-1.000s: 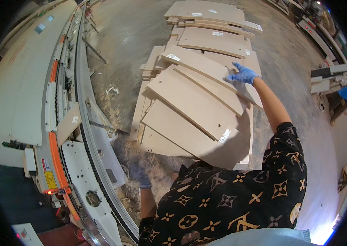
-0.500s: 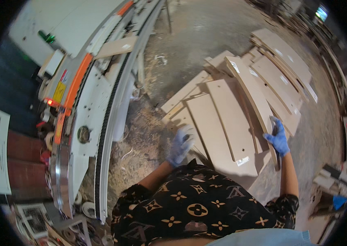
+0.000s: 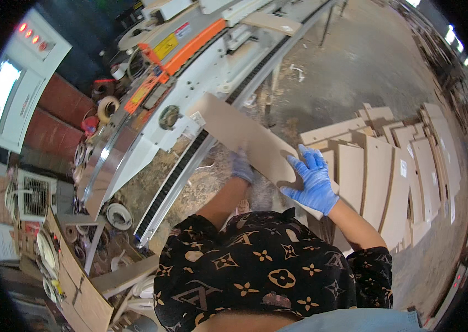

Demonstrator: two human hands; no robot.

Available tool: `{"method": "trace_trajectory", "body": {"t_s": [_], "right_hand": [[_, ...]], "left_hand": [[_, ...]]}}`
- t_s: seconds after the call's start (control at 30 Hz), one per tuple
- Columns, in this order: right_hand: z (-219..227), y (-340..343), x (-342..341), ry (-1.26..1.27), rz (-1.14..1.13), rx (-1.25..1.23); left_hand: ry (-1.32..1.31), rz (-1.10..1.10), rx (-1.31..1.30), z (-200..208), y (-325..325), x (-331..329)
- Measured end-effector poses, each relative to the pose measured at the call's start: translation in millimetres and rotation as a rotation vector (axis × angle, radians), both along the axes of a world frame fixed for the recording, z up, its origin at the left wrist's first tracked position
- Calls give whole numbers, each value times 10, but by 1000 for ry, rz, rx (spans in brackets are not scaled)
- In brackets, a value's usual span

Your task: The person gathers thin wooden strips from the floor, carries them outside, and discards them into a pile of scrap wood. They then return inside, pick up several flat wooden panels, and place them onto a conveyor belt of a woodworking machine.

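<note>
Dusty workshop floor, two gloved hands, left hand [image 3: 242, 166] and right hand [image 3: 312, 178], grasping one board [image 3: 245, 138]

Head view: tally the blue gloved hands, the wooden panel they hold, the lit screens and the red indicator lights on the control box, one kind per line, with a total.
Blue gloved hands: 2, left hand and right hand
Held wooden panel: 1
Lit screen: 1
Red indicator lights: 3
Total: 7
</note>
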State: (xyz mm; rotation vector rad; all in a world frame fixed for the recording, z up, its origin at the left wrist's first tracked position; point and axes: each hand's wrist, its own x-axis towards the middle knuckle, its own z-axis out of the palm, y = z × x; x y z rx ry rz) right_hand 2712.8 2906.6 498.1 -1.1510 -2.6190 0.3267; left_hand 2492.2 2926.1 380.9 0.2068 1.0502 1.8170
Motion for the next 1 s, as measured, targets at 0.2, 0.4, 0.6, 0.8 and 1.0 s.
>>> {"method": "trace_trajectory", "body": {"t_s": [0.2, 0.4, 0.6, 0.8, 1.0], "right_hand": [[-223, 14, -412, 392, 5, -102], [-459, -92, -720, 424, -129, -277], [-655, -175, -956, 420, -286, -364], [-774, -231, -1033, 456, -372, -377], [-873, -279, -1015, 539, -529, -430]], "left_hand": [[-54, 75, -90, -298, 37, -1803], [159, 138, -88, -607, 498, -2841], [3, 106, -127, -750, 987, -3518], [58, 162, -73, -938, 1388, -3614], [-32, 148, -114, -569, 1482, -3304]]}}
